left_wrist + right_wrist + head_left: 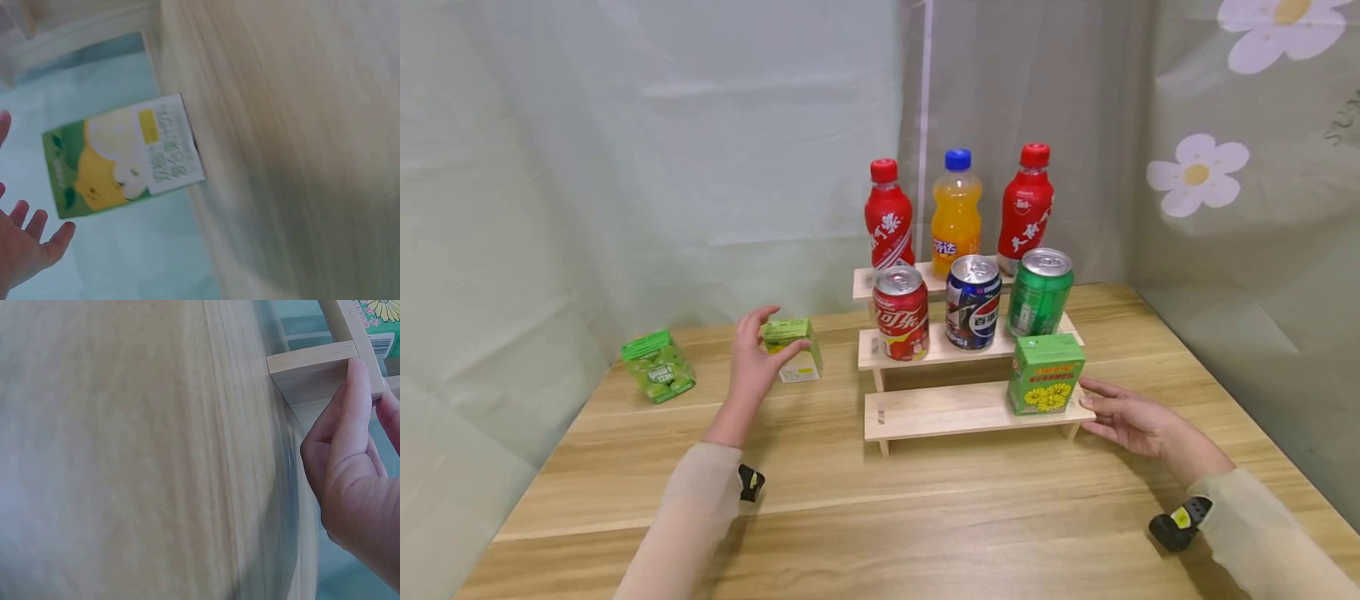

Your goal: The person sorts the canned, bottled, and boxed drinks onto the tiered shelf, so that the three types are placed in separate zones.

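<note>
My left hand [756, 353] reaches toward a small green, yellow and white drink carton [801, 363] standing on the table. Its thumb and fingers are spread about the carton's top; in the left wrist view a gap shows between the fingers and the carton [125, 156]. At the right end of a stepped wooden display rack [940, 412], my right hand [1138, 421] pinches the edge of the lowest shelf, thumb above and fingers beneath, as the right wrist view shows. A green drink carton with yellow flowers [1047, 377] stands on that shelf, close to the right thumb.
Three cans, red [901, 317], blue [973, 304] and green [1041, 296], stand on the middle shelf. Behind them are two red bottles [889, 221] and an orange one [957, 218]. Another green carton [658, 367] sits at the table's left, near a hanging curtain [737, 167].
</note>
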Action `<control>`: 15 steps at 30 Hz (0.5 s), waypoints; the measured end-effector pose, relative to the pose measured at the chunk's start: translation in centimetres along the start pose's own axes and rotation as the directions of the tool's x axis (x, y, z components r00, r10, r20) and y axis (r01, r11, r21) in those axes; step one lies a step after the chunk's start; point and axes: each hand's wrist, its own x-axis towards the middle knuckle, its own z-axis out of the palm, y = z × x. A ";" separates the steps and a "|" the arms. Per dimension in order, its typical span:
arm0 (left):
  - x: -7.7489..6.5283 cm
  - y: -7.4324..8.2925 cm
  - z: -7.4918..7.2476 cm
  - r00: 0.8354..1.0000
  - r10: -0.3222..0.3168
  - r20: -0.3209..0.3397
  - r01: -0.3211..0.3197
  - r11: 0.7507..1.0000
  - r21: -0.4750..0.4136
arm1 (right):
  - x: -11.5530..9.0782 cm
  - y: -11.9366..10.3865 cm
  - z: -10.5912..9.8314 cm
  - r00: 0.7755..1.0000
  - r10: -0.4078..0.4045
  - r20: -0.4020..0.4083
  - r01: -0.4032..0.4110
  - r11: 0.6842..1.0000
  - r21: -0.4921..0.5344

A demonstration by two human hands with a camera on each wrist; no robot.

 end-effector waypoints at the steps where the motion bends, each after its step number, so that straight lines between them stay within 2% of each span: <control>1: 0.1 -0.3 0.1 1.000 -0.018 0.009 0.018 1.000 0.005 | 0.0 0.0 -0.1 1.000 -0.001 -0.003 0.001 1.000 0.000; 7: 0.7 -1.7 0.2 0.992 -0.106 0.073 0.106 0.994 -0.002 | 0.0 0.0 -0.2 1.000 -0.005 0.005 0.005 1.000 -0.008; 15: 0.9 -3.1 0.1 0.965 -0.220 0.143 0.229 0.972 -0.051 | 0.1 0.1 -0.1 1.000 -0.010 0.010 0.010 1.000 -0.007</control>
